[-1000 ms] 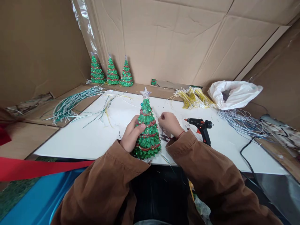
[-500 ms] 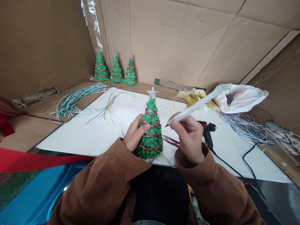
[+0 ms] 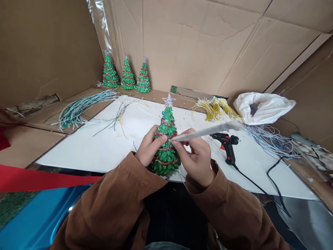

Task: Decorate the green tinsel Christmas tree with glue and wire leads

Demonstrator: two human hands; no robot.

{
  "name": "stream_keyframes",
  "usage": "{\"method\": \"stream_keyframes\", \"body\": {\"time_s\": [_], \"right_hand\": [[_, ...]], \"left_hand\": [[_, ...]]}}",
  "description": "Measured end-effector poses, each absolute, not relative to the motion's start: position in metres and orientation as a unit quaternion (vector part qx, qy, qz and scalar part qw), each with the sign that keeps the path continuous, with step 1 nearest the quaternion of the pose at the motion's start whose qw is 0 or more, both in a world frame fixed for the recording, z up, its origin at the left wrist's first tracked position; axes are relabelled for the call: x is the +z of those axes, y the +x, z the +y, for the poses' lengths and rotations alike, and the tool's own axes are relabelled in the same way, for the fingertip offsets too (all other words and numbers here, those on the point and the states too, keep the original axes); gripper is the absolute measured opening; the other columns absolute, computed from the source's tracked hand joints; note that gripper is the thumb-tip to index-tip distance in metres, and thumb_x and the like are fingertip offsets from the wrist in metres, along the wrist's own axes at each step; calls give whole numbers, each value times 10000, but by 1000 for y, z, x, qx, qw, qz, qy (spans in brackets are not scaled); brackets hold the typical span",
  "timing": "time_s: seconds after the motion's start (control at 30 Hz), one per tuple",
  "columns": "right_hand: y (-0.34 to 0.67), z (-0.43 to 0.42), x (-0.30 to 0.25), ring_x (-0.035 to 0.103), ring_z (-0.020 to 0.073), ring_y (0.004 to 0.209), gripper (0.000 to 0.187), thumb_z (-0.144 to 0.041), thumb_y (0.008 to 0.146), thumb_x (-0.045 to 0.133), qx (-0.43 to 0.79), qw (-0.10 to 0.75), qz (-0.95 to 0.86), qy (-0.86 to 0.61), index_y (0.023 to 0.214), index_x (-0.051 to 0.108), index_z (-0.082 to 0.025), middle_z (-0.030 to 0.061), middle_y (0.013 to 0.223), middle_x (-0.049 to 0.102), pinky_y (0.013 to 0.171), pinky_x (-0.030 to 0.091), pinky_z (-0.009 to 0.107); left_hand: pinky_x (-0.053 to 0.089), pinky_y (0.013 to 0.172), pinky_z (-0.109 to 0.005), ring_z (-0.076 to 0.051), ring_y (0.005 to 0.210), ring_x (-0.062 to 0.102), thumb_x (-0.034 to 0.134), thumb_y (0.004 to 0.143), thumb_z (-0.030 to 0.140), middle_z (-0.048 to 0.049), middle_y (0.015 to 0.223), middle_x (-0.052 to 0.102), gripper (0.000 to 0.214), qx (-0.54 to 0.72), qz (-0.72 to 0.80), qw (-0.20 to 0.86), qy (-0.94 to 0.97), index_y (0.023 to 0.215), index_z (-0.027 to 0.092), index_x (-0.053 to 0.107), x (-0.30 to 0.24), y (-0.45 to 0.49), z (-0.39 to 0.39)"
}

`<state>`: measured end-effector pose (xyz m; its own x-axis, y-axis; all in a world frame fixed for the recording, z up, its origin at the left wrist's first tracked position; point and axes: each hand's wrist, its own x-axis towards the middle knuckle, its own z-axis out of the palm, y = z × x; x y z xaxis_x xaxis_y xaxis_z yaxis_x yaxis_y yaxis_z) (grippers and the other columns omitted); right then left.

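Note:
A small green beaded Christmas tree (image 3: 168,152) with red garlands and a clear star (image 3: 169,100) on top stands upright before me at the table's front edge. My left hand (image 3: 148,147) is closed around its left side, thumb on the front. In my right hand (image 3: 196,158) is a long whitish pointed tool (image 3: 210,130), pinched near its tip like a pen. That tip meets the front of the tree at mid-height, close to my left thumb. Its exact kind is not clear. A black glue gun (image 3: 229,149) lies to the right of my right hand.
Three similar trees (image 3: 127,74) stand at the back left by the cardboard wall. Bundles of green-white wires (image 3: 75,109), yellow wires (image 3: 214,109) and pale wires (image 3: 270,140) lie around the white board (image 3: 91,149). A white plastic bag (image 3: 273,107) sits at the back right.
My right hand has moved left, bringing the tool's tip from beside the tree onto its front. The tool now lies flatter. My left hand keeps its hold on the tree.

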<state>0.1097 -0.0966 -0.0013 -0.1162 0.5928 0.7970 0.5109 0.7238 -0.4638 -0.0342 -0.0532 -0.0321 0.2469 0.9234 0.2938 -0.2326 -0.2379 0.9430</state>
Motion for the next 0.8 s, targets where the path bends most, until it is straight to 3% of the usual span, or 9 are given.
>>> {"method": "stream_keyframes", "body": {"time_s": [0.27, 0.47, 0.63, 0.8], "right_hand": [[114, -92, 2, 526, 154, 740, 105, -178, 863, 476, 37, 500, -787, -360, 822, 572, -185, 33, 755, 592, 662, 430, 311], [119, -87, 14, 483, 136, 663, 127, -110, 770, 470, 72, 493, -811, -306, 715, 546, -196, 1, 664, 537, 635, 406, 292], [117, -80, 16, 400, 125, 551, 174, -91, 666, 446, 129, 548, -769, -303, 530, 481, -194, -20, 511, 451, 558, 329, 282], [123, -60, 27, 424, 118, 531, 159, -109, 640, 449, 195, 602, -709, -312, 508, 490, -189, -26, 507, 478, 542, 327, 270]], "left_hand": [[397, 879, -340, -224, 893, 546, 601, 758, 423, -22, 873, 609, 307, 533, 318, 522, 584, 969, 202, 584, -31, -34, -54], [392, 818, -309, -196, 852, 517, 536, 804, 449, -13, 858, 580, 310, 519, 343, 468, 628, 967, 185, 546, -27, -33, -54], [387, 734, -287, -168, 774, 485, 510, 806, 436, 6, 790, 541, 270, 511, 377, 427, 645, 892, 181, 509, -28, -27, -53], [385, 699, -284, -169, 758, 486, 493, 770, 399, 5, 763, 527, 240, 520, 378, 423, 638, 857, 176, 508, -6, -15, -34]]}}
